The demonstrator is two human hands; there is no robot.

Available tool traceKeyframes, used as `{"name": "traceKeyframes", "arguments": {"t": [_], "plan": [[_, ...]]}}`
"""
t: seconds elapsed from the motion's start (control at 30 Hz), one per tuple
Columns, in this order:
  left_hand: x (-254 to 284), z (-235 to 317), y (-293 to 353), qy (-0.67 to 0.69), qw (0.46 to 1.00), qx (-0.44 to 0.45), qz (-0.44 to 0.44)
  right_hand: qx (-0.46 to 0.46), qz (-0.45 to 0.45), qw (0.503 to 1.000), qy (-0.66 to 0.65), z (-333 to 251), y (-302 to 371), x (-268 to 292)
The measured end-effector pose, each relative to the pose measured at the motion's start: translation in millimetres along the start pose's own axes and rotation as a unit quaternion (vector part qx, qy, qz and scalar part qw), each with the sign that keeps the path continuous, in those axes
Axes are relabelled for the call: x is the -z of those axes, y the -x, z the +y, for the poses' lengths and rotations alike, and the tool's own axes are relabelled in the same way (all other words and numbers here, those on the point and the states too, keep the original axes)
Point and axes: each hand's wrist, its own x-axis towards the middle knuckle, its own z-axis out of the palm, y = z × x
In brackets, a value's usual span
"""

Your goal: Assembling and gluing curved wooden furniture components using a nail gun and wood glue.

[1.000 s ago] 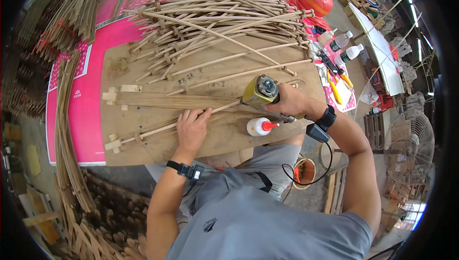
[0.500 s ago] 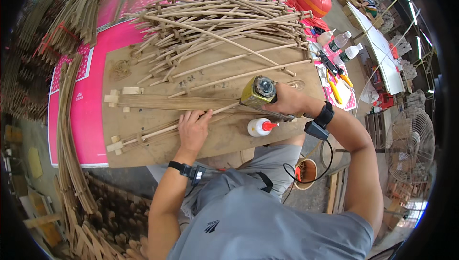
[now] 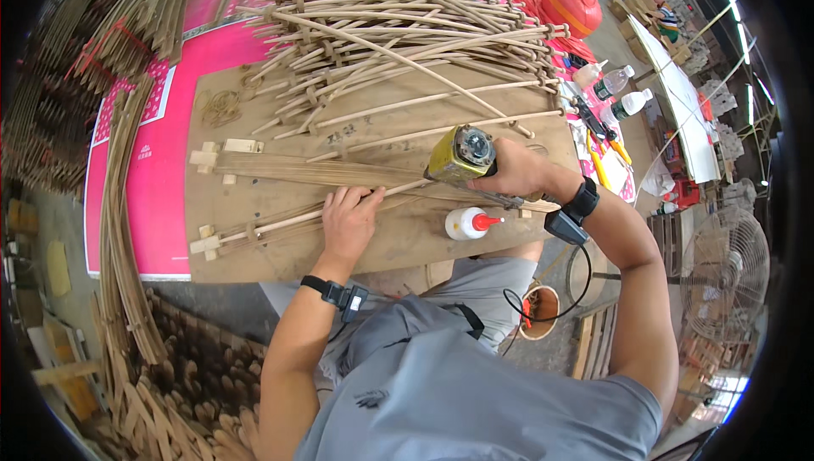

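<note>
The left hand pinches one thin stick, fingers bent over it and thumb along its near side. The stick lies slantwise low on the brown board, its left end at a pale wooden block. The right hand is wrapped around a yellow and black tool, right by the stick's other end. This stick seems about halfway made: it has a small wood piece on it near the left, but the work at the right end looks not yet finished. Lots of sticks lie in a big pile at the back, many with bits like that, so I think those are done. I can't tell how many are left to make. The tool hides the stick's right end, so I can't see if they touch. The palm hides some of the stick, too.
</note>
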Motion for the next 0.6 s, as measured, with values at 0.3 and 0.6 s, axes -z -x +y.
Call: {"name": "traceKeyframes", "arguments": {"t": [0.3,0.6], "plan": [[-1.4,0.9,0.6,-0.005,1.0,0.01,-0.008,0.004,-0.027,0.999,0.025,2.9,-4.1,-13.8],[-1.9,-0.4,1.0,-0.005,1.0,0.004,0.003,-0.003,-0.024,0.999,0.02,-9.6,-1.0,-11.5]]}}
